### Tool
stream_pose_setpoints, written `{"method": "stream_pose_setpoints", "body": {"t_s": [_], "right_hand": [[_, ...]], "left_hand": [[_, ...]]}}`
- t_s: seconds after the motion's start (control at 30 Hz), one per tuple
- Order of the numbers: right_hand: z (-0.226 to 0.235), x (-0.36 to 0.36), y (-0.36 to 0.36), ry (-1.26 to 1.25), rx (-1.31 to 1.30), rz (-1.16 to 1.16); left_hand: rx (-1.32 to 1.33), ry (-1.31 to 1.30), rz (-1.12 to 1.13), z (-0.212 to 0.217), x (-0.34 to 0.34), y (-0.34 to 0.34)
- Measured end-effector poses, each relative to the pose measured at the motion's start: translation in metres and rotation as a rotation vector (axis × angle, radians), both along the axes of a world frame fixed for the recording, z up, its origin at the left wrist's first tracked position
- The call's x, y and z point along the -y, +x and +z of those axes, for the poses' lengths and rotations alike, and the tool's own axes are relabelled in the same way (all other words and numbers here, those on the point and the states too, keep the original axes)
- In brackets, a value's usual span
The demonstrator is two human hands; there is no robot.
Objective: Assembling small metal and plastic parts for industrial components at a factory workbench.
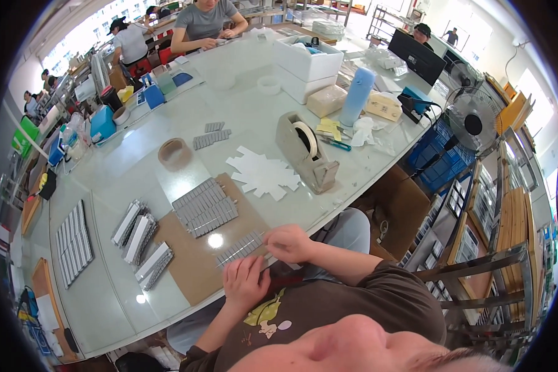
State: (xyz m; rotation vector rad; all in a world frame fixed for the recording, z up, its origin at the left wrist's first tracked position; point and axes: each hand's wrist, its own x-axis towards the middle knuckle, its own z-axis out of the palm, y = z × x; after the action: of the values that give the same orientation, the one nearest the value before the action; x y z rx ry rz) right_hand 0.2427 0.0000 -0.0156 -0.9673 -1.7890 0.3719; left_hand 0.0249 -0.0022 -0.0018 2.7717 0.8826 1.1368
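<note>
A short row of small grey strip pieces (240, 248) lies side by side near the front edge of a brown board (189, 273). My left hand (245, 282) rests at the near side of this row, fingers stretched and their tips touching it. At the row's right end, my right hand (289, 243) is closed in a pinch; what it holds, if anything, is hidden by the fingers. Just beyond, a larger block of the same grey pieces (204, 208) sits on the board. Three stacked bundles of grey strips with white tops (141, 239) stand left of the board.
A tape dispenser (307, 152) stands right of fanned white paper strips (263, 172). A brown tape roll (175, 154) and small grey pieces (211, 136) lie farther back. Grey strips (75, 243) lie far left. A blue bottle (357, 96) and white foam box (309, 65) stand behind; another person (208, 25) sits opposite.
</note>
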Motion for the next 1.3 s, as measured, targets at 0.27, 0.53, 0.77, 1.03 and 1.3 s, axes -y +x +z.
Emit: {"method": "stream_pose_setpoints", "body": {"t_s": [0.27, 0.53, 0.77, 1.03, 1.3], "right_hand": [[0.0027, 0.0018, -0.0007, -0.025, -0.005, -0.009], [0.004, 0.0014, -0.0005, -0.01, -0.013, 0.005], [0.0038, -0.0005, 0.0006, -0.008, -0.004, 0.006], [0.003, 0.0029, -0.0008, 0.011, 0.0, -0.014], [0.0019, 0.0002, -0.004, -0.095, 0.024, -0.002]], "left_hand": [[0.021, 0.0, -0.009, 0.0013, 0.0007, -0.0017], [0.027, 0.016, -0.008, -0.0023, 0.0003, -0.0025], [0.025, 0.025, -0.007, -0.0009, -0.001, -0.0019], [0.042, 0.027, -0.022, 0.0022, 0.0008, -0.0021], [0.032, 0.014, 0.009, -0.0037, 0.0011, -0.0081]]}}
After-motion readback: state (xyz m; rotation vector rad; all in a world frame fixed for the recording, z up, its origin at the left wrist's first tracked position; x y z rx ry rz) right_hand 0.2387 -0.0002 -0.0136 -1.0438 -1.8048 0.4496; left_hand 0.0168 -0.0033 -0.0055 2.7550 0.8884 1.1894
